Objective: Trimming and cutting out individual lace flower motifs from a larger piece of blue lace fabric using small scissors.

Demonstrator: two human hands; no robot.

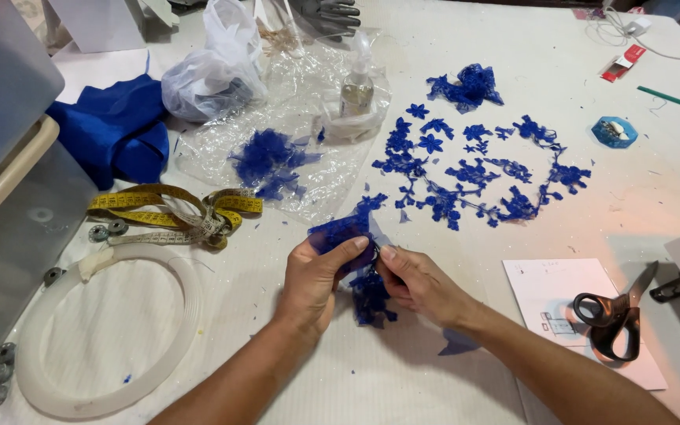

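1. White cloth-covered desk (466,47) carries blue lace flower cutouts (474,169) laid in a ring.
2. Left hand (315,275) and right hand (415,282) meet near the desk's front edge, each grip pinching a scrap of blue lace fabric (356,252).
3. Black-handled scissors (614,315) lie on white paper (548,295), well apart at right.

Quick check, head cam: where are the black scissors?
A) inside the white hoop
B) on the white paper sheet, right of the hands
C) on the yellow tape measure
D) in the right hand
B: the scissors lie on the paper sheet to the right, touched by neither hand; both the left hand and right hand hold blue lace.
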